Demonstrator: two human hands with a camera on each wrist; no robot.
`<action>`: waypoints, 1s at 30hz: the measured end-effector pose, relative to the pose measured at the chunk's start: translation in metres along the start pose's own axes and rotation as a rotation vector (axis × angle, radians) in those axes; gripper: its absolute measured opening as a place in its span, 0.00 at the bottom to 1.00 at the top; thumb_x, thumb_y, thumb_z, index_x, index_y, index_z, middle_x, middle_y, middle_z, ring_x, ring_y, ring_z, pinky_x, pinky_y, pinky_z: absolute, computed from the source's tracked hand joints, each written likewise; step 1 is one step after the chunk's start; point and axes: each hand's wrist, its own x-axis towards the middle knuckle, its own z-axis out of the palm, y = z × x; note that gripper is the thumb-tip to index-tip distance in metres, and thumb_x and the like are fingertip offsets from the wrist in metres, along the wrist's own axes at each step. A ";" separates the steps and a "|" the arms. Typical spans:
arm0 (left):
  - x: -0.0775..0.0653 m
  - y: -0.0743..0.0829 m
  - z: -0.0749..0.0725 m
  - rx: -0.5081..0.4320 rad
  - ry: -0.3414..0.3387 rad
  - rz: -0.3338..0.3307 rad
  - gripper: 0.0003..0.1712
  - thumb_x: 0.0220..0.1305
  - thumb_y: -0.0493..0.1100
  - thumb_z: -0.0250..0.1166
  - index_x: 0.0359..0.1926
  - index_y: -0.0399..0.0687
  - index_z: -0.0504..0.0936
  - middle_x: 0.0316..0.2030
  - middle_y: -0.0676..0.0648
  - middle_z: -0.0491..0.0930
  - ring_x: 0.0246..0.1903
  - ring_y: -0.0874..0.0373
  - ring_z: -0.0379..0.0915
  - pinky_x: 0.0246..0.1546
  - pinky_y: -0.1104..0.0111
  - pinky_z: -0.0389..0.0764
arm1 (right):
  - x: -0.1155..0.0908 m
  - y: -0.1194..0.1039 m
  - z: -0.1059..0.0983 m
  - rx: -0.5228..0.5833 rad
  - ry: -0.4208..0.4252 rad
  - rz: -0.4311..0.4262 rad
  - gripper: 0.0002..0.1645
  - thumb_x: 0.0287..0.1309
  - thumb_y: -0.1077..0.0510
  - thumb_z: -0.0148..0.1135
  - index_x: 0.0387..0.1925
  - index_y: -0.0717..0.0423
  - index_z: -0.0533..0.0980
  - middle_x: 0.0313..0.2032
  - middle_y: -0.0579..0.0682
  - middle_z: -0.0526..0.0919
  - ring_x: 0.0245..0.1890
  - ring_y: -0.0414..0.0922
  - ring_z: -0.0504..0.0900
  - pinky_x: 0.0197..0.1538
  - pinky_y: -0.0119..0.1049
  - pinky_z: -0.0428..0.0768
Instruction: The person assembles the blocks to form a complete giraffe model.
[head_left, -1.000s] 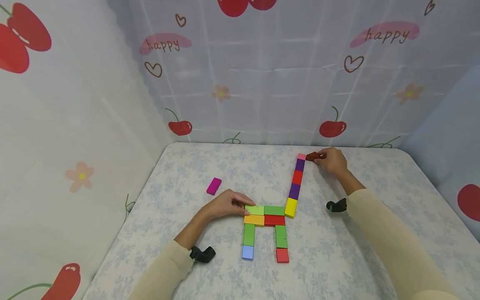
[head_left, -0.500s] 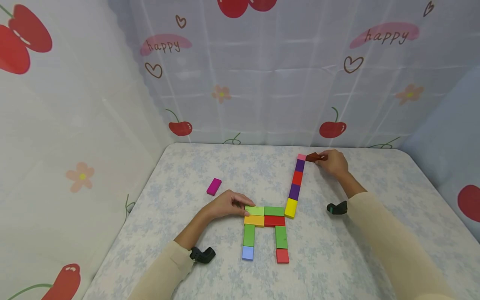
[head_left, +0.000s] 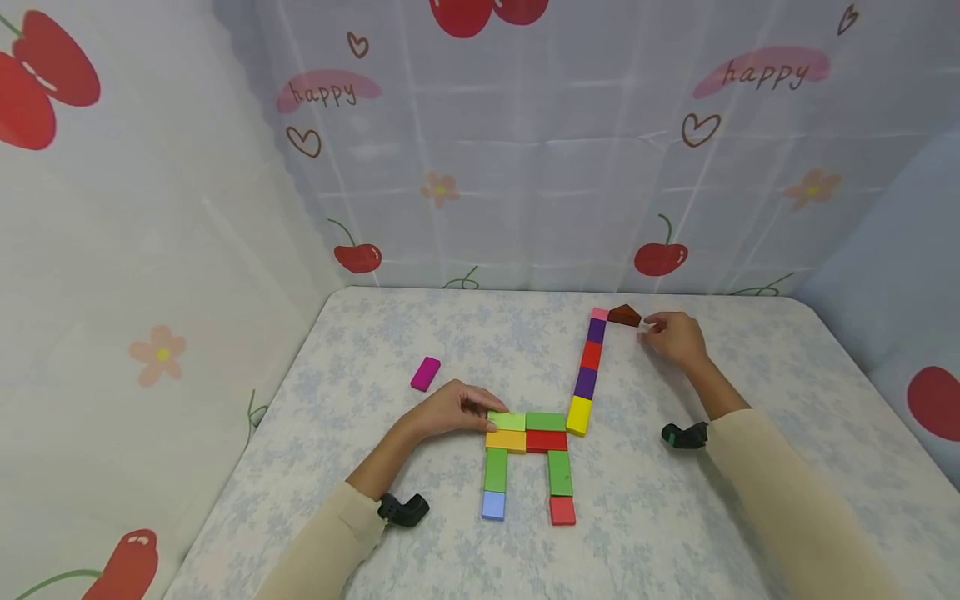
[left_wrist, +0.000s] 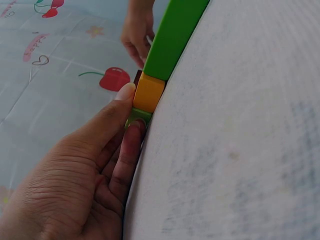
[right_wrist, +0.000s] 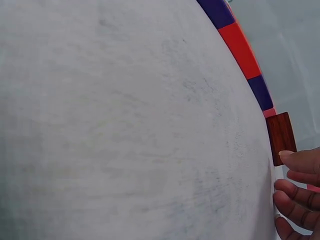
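Observation:
My left hand (head_left: pixel 453 408) pinches the left end of a light green block (head_left: pixel 508 422) between thumb and fingers. This block lies flat against a yellow-orange block (head_left: pixel 506 441), a green block (head_left: pixel 546 422) and a red block (head_left: pixel 546 441). Far right on the table, a dark brown wedge-like block (head_left: pixel 624 316) lies beside the small pink block (head_left: pixel 599 314) topping a slanted column. Just right of the brown block, my right hand (head_left: pixel 677 337) has its fingers loosely bent and holds nothing. In the right wrist view the thumb (right_wrist: pixel 300 161) overlaps the brown block's edge.
A magenta block (head_left: pixel 425 374) lies alone to the left. The column's yellow block (head_left: pixel 579 416) meets the green block's right end. Two legs hang below, ending in a blue block (head_left: pixel 492 506) and a light red block (head_left: pixel 562 511). A curtain (head_left: pixel 525 167) stands behind the table.
My right hand has let go of the brown block and drawn back to the right and slightly nearer. The brown block stays beside the pink one. My left hand keeps its place.

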 end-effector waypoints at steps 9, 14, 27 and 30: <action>0.000 0.001 0.001 -0.009 0.000 -0.014 0.18 0.60 0.41 0.76 0.53 0.54 0.89 0.48 0.55 0.86 0.34 0.59 0.79 0.36 0.68 0.80 | -0.022 -0.003 -0.001 0.034 -0.061 -0.009 0.27 0.65 0.55 0.67 0.59 0.69 0.77 0.42 0.64 0.82 0.42 0.57 0.77 0.42 0.47 0.77; -0.001 0.004 0.001 -0.012 0.008 -0.019 0.18 0.60 0.40 0.76 0.53 0.53 0.89 0.48 0.54 0.86 0.34 0.60 0.78 0.35 0.70 0.79 | -0.041 -0.010 -0.004 0.051 -0.062 -0.067 0.28 0.65 0.55 0.67 0.60 0.69 0.77 0.42 0.64 0.83 0.43 0.59 0.80 0.40 0.45 0.80; -0.001 0.005 0.001 -0.006 0.010 -0.035 0.18 0.61 0.42 0.76 0.53 0.54 0.89 0.48 0.55 0.86 0.34 0.60 0.78 0.35 0.70 0.79 | -0.088 -0.038 -0.002 0.082 -0.060 -0.141 0.22 0.62 0.57 0.71 0.55 0.65 0.81 0.38 0.58 0.85 0.38 0.54 0.80 0.33 0.36 0.82; -0.001 0.005 0.001 -0.007 0.008 -0.022 0.18 0.61 0.42 0.75 0.53 0.54 0.89 0.48 0.54 0.86 0.34 0.59 0.78 0.35 0.69 0.79 | -0.098 -0.046 0.001 0.085 -0.063 -0.168 0.20 0.61 0.58 0.72 0.53 0.64 0.82 0.37 0.56 0.85 0.37 0.53 0.80 0.34 0.35 0.81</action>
